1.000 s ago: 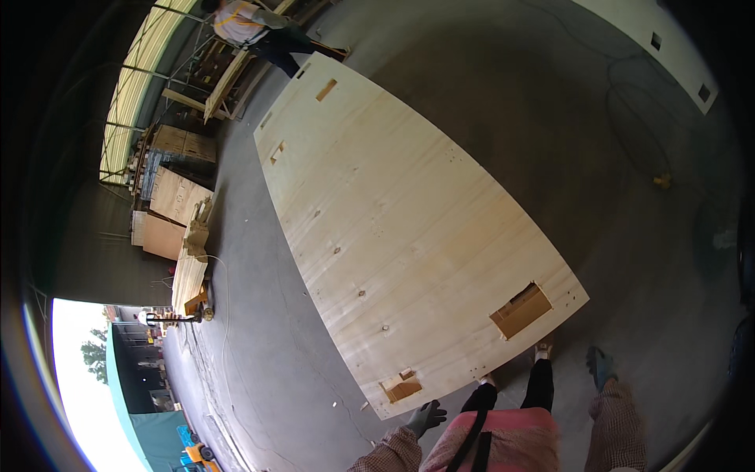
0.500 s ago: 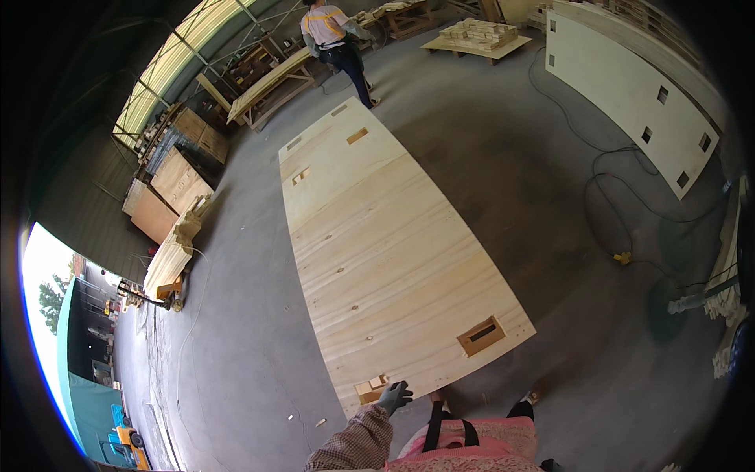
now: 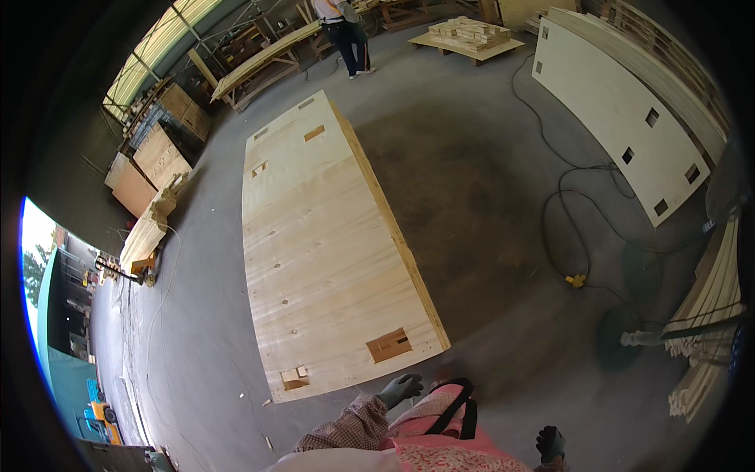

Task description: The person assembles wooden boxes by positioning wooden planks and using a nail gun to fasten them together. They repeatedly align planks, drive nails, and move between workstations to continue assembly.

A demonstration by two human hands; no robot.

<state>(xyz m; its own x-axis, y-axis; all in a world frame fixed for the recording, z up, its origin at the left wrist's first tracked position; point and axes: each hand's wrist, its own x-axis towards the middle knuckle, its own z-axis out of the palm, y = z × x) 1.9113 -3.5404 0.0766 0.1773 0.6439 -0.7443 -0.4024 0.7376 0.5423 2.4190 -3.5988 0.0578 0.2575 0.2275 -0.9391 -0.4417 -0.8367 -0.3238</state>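
A long pale plywood panel lies before me with its near end close to my body. It has several rectangular cutouts. Small wood pieces sit at the near-left cutout, and a brown recess shows in the near-right cutout. My left hand, in a grey glove, is just off the panel's near edge with fingers stretched out and holding nothing. Low at the right, my gloved right hand hangs beside the pink apron, fingers loosely apart, nothing seen in it.
A co-worker stands beyond the panel's far end, by a long workbench. White panels with cutouts lean at the right. A cable with a yellow connector crosses the floor. Wood strips are stacked at right.
My view has swung right, so the panel sits further left. My left hand has come away from the panel's near edge. My right hand has come into view. The co-worker has stepped and turned.
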